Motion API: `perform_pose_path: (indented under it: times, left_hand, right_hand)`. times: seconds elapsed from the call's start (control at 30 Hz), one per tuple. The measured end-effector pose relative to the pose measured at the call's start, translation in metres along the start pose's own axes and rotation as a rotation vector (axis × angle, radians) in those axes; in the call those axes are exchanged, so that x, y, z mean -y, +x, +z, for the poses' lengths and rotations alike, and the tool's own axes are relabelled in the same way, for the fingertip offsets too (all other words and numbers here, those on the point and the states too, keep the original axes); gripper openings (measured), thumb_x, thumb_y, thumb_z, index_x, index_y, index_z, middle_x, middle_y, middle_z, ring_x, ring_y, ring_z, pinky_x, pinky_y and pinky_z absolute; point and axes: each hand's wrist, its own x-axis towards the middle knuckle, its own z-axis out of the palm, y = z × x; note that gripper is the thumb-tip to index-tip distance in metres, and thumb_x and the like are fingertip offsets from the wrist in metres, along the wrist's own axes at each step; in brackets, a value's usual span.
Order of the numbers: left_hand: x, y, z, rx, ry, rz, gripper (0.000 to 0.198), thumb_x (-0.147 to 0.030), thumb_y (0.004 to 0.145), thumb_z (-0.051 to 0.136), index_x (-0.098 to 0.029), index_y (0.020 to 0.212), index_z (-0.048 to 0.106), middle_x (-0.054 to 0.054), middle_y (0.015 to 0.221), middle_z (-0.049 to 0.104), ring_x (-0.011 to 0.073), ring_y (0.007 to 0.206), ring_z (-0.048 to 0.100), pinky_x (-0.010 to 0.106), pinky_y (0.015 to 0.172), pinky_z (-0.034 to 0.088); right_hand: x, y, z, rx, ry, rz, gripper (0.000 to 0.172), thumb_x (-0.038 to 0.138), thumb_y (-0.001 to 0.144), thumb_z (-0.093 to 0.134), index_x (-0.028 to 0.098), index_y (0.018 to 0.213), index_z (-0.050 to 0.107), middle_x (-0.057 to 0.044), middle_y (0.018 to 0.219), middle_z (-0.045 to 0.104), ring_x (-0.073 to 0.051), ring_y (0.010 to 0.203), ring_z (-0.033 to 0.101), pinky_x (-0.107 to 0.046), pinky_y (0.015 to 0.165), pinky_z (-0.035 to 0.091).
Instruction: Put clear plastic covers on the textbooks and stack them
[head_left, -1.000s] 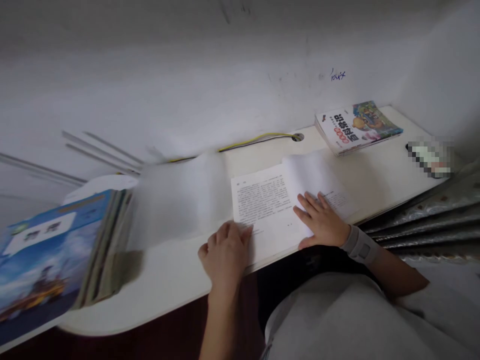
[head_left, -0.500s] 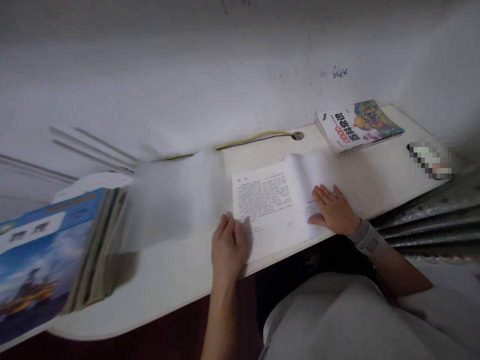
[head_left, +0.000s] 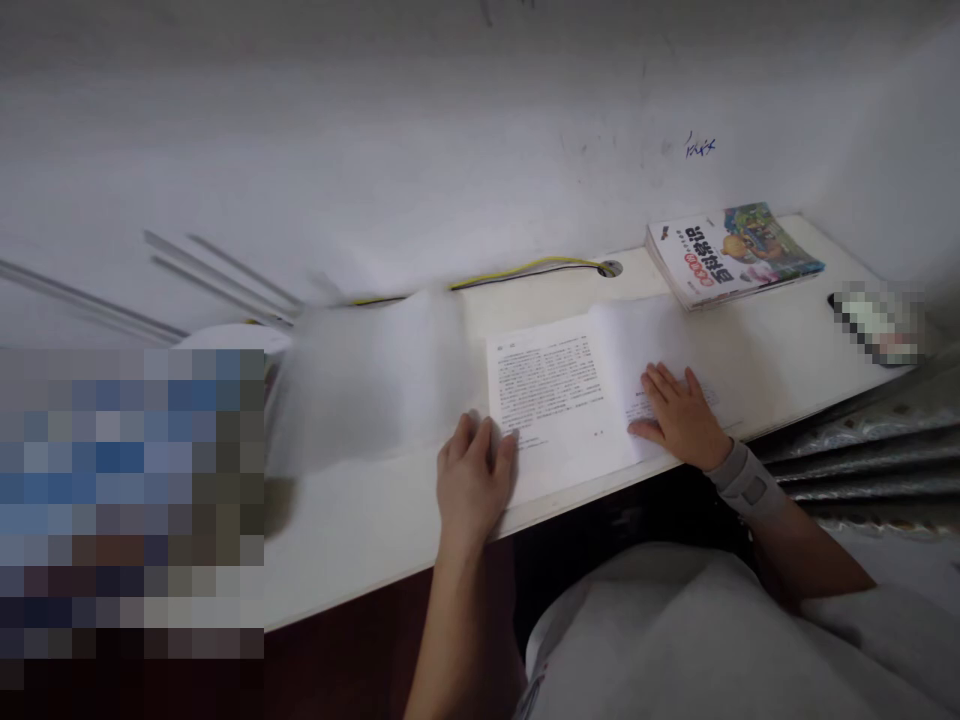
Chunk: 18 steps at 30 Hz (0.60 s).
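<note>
At the near table edge: the left hand point(head_left: 474, 480) lay palm down, partly on the table point(head_left: 360, 540) and partly on the lower left corner of the open book point(head_left: 559, 405).
Left fingers point(head_left: 480, 440): held close together and loosely stretched, their tips resting on the printed page, gripping nothing.
Right hand point(head_left: 681, 415): flat on the right-hand page of the book, near its lower edge, with a grey wristband point(head_left: 742, 480) on the forearm behind it.
Right fingers point(head_left: 664, 385): open and slightly spread, pressed onto the paper, closed around nothing.
Open book: it lay spread on the table between the two hands, close to the front edge, with a page of dense black print facing up; the print was too small to read.
White leaf point(head_left: 367, 385): a pale sheet left of the printed page, too smeared to show any detail.
Yellow cable point(head_left: 517, 272): it ran along the back of the table to a round hole point(head_left: 610, 268) in the top.
Stack of books point(head_left: 735, 255): it sat at the far right corner, well apart from the open book, with a colourful cover on top.
Wall point(head_left: 450, 150): white and scuffed, directly behind the table, with a small blue scribble above the stack.
</note>
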Motion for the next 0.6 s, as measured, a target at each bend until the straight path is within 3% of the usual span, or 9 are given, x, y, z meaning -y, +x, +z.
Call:
perform_pose_path:
  times: [0.2,0.6]
  left_hand:
    - [0.001,-0.001,0.000,-0.015,-0.012,-0.004,0.049,-0.047,0.092,0.041,-0.012,0.117,0.064,0.020,0.138,0.051,0.0327,0.131,0.044,0.049,0.108,0.035]
    - [-0.001,-0.002,0.001,-0.012,0.006,0.008,0.050,-0.046,0.092,0.044,-0.012,0.124,0.062,0.022,0.140,0.048,0.0354,0.131,0.042,0.053,0.106,0.036]
  right_hand:
    - [0.016,-0.003,-0.006,0.054,0.039,-0.071,0.079,0.065,0.089,0.039,0.006,0.142,0.040,-0.023,0.148,0.040,-0.033,0.139,0.033,-0.061,0.111,0.023]
    - [0.013,-0.006,-0.002,0.075,0.025,0.012,0.073,0.059,0.093,0.035,0.004,0.143,0.038,-0.024,0.148,0.039,-0.033,0.138,0.035,-0.060,0.110,0.024]
